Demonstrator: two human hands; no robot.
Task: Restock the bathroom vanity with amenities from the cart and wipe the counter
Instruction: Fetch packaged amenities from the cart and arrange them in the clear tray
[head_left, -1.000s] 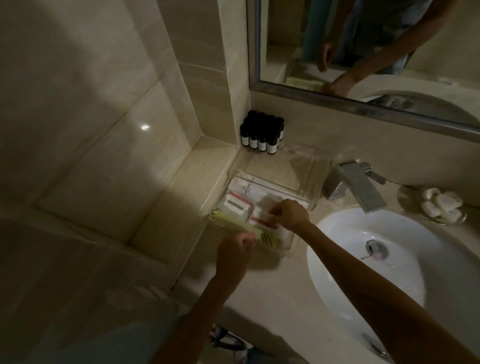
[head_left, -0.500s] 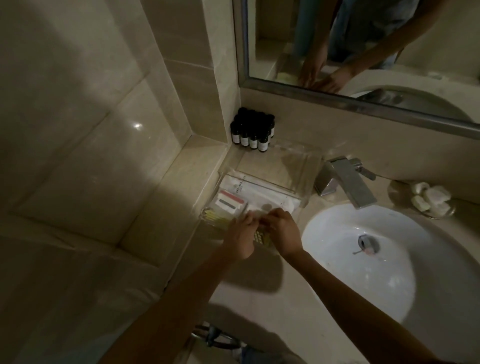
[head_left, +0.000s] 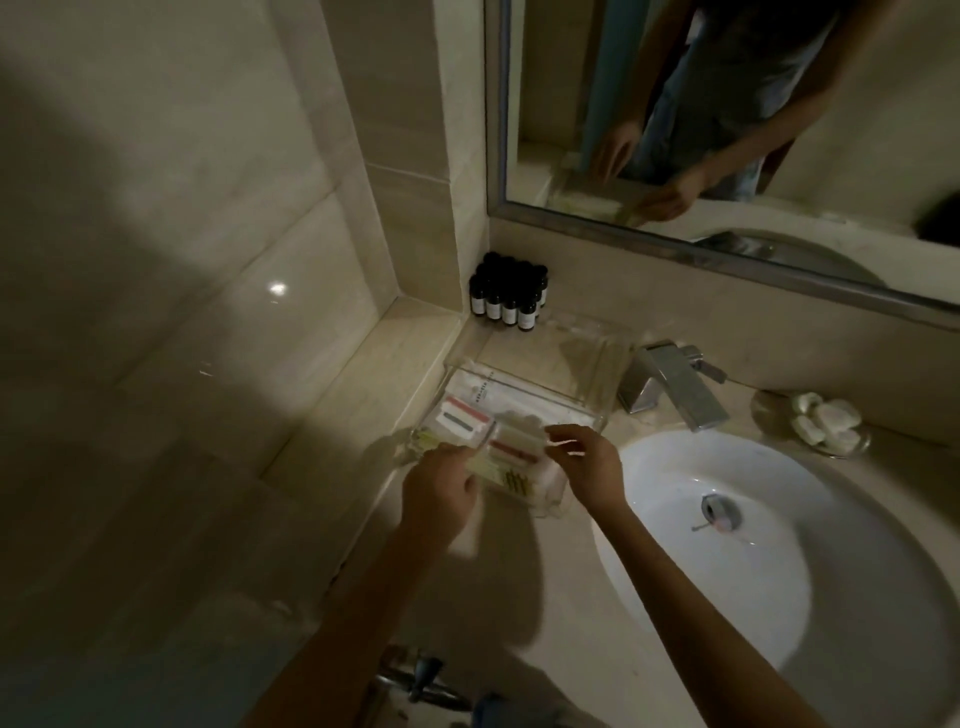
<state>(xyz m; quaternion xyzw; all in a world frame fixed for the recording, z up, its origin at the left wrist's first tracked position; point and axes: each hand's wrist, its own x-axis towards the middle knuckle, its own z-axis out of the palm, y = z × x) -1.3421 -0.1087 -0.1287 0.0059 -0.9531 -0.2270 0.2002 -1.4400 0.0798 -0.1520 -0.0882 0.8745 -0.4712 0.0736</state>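
A clear acrylic tray (head_left: 597, 411) sits on the beige counter (head_left: 498, 566) left of the sink, filled with flat wrapped amenity packets (head_left: 467, 418), some with red stripes. Both hands are over its near end. My left hand (head_left: 441, 486) has its fingers curled on the left end of a pale packet (head_left: 519, 434). My right hand (head_left: 589, 465) pinches that packet's right end with thumb and fingertips. Behind the tray, several small dark bottles (head_left: 509, 299) with white labels stand in the corner.
A white round basin (head_left: 753, 551) lies right of the tray, with a chrome faucet (head_left: 675, 387) behind it. A glass dish of white soaps (head_left: 826, 422) sits at the back right. The mirror (head_left: 727, 104) hangs above. A tiled ledge runs along the left.
My left hand came up from the counter edge into the tray beside my right hand. Both hands then spread slightly apart along the pale packet.
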